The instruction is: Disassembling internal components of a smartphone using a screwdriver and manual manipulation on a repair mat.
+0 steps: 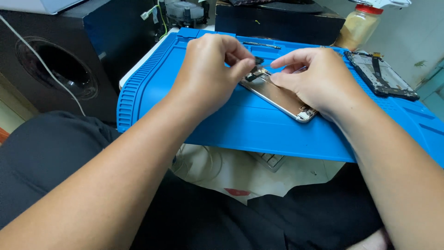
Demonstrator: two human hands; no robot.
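both hands on an opened phone body [282,95] lying on a blue work mat [240,122].
left hand [210,74] curled, thumb and forefinger pinched together on a small dark part [259,60] at the phone's upper end; what the part is, too small to tell. right hand [310,78] flat, fingers [289,58] spread and pressing down on the phone body, hiding most of it; only a pale metal edge and the lower corner visible. separate dark phone frame [381,74] on the mat to the right, well apart. thin dark strip [261,45] near the mat's far edge. jar with red lid [360,25] beyond, top cut off. black speaker box [55,65] at left, partly out of frame. small fan [185,11] at top, half hidden.
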